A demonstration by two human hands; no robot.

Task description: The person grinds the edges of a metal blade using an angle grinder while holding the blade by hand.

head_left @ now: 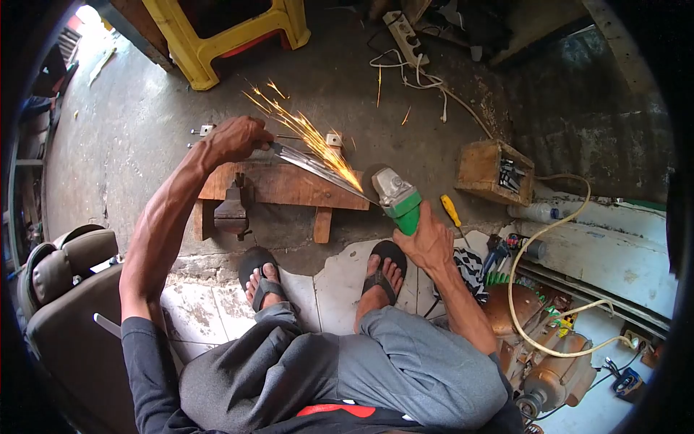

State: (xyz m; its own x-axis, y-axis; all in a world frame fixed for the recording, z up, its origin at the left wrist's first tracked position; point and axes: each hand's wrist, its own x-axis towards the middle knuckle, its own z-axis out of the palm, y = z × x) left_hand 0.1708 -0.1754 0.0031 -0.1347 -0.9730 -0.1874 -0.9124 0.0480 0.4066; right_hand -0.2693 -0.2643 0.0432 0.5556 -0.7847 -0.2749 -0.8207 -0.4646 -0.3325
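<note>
My left hand [237,139] is closed round the dark end of a long metal blade [314,166], which slants down to the right above a wooden bench [282,186]. My right hand [426,242] grips a green angle grinder [397,195] with a silver head. The grinder's disc is beside the blade's far tip, and orange sparks [307,134] fly from there up and to the left. A small vise [231,211] is fixed at the bench's near side.
A yellow stool [199,54] stands at the upper left. A power strip [406,36] with white cords lies at the top. To the right are a wooden box [478,170], a yellow screwdriver [451,210], a looping cable [512,289] and a motor [557,372]. A padded chair [79,325] is at left.
</note>
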